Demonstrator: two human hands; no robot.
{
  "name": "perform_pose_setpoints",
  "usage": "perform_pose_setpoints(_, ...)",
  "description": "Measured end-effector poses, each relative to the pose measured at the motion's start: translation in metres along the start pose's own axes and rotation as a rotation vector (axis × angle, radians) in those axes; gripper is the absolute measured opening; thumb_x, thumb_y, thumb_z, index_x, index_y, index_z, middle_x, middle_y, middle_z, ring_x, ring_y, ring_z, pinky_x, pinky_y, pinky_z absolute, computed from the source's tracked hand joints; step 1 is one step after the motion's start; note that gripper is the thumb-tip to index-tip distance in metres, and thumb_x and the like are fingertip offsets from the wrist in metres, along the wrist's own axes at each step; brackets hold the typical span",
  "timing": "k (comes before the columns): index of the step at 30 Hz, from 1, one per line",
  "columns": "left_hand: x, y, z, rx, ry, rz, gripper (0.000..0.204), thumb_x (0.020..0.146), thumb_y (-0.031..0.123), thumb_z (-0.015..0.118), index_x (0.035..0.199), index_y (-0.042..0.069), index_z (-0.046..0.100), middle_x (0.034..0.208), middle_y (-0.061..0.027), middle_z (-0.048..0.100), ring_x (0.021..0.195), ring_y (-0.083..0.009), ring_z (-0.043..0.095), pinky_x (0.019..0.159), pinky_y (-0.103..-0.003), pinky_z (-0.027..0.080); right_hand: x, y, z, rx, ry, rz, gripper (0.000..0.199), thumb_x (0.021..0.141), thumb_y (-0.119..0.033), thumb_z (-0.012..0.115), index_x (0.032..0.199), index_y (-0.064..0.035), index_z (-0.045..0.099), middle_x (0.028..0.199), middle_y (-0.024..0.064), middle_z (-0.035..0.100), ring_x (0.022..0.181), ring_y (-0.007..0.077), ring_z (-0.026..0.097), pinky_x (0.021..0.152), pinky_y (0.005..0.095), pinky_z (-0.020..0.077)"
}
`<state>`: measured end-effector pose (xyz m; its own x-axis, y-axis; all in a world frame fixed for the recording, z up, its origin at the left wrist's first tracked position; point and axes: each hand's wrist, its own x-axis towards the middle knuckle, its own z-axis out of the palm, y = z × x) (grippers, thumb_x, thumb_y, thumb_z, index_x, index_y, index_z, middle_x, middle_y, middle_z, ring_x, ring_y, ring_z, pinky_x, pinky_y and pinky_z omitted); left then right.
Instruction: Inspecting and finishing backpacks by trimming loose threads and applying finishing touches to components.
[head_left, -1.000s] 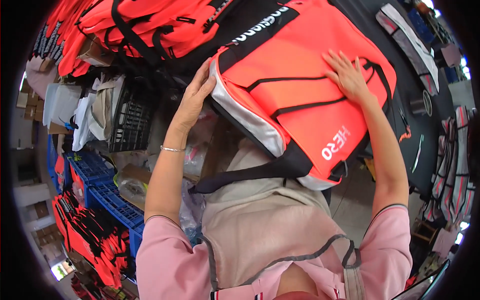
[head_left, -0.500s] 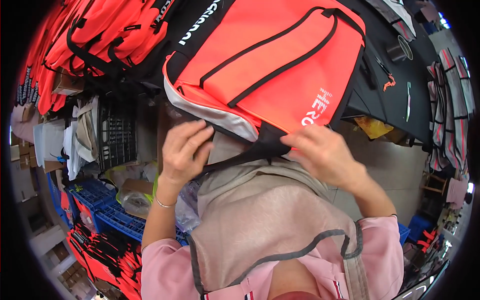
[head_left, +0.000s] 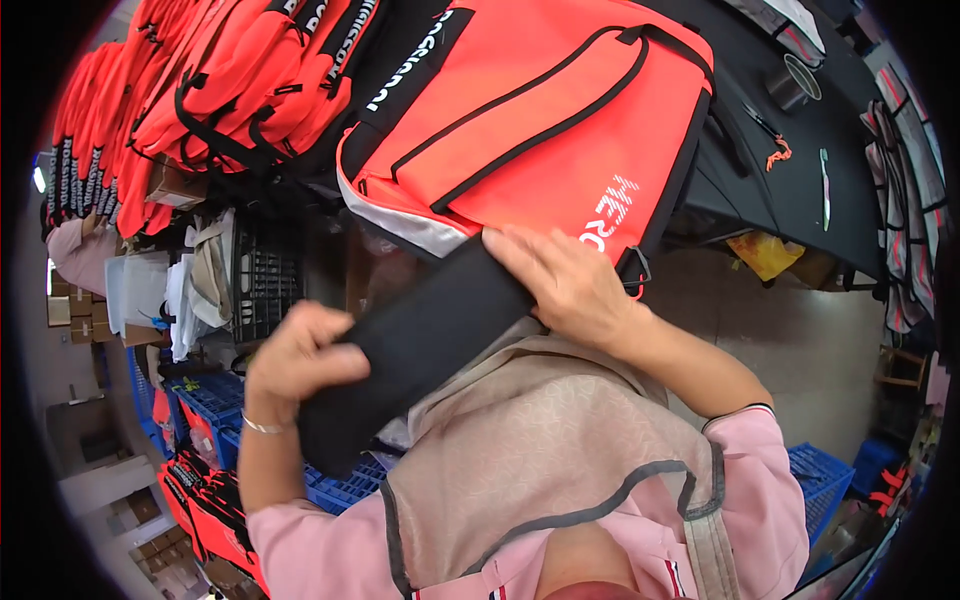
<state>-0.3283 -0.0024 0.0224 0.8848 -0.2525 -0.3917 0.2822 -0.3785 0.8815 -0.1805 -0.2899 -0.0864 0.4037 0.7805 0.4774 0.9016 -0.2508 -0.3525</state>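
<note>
Locate black strap [head_left: 425,325] slanting below red bag [head_left: 590,140]. Note right hand [head_left: 560,280] laid close-fingered over its upper end, left hand [head_left: 305,355] loosely curled, blurred, near its lower end; cannot tell either pinch. Beware possible twisting or slipping from uneven hold

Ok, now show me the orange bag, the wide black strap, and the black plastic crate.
Orange bag [head_left: 582,160]: head view, on its orange panel.
Wide black strap [head_left: 425,325]: head view, mid-length on its flat face.
Black plastic crate [head_left: 266,280]: head view, on its lattice side.
</note>
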Motion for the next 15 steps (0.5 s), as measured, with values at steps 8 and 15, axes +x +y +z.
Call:
perform_pose_setpoints(8, 0.113, 0.008, -0.048, -0.455, 0.526, 0.304, 0.053, 0.104, 0.043, 0.038, 0.106, -0.004, 0.064, 0.095, -0.0124, 0.067, 0.085, -0.0202, 0.065, 0.079, -0.032, 0.052, 0.093, 0.056, -0.01, 0.438, -0.139, 0.705, 0.039, 0.094, -0.032, 0.058, 0.103, 0.0059, 0.056, 0.079, 0.0239, 0.063, 0.066, 0.0411, 0.064, 0.06, 0.0494, 0.0522)
perform_pose_setpoints(15, 0.139, -0.012, 0.051, 1.044, 0.282, 0.484, 0.087, 0.063, 0.036, 0.086, 0.139, 0.012, 0.048, 0.131, -0.0113, 0.055, 0.12, -0.0283, 0.052, 0.102, -0.044, 0.037, 0.064, 0.103, -0.011, 0.982, -0.173, 1.14, 0.055, 0.095, -0.049, 0.053, 0.098, 0.0063, 0.059, 0.079, 0.0216, 0.064, 0.063, 0.0358, 0.066, 0.053, 0.0452, 0.0471)
